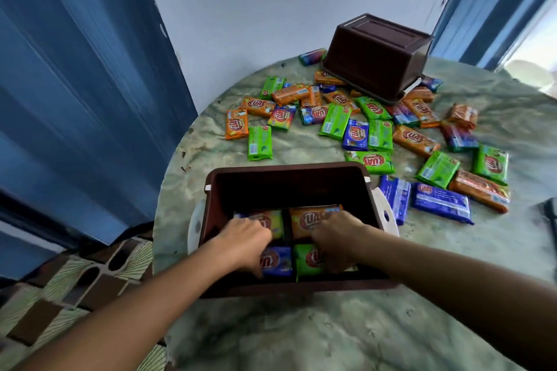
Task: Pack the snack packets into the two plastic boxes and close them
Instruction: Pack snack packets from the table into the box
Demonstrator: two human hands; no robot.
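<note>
hands in open brown box (289, 178), left hand (245, 239) gripping blue packet (278, 262), right hand (337, 238) gripping green packet (306, 260)

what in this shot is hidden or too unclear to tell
Head view only:
- Floor of the open box: the left hand and right hand cover parts of the packets, so their count is unclear.
- What the fingers grip: hidden under both hands.
- Upturned box: it covers whatever lies beneath.
- Dark object: cut off by the right edge.
- Small print on the loose packets: too small.

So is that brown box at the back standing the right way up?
No, the far brown box is upside down: its base faces up, rim on the table.
</note>
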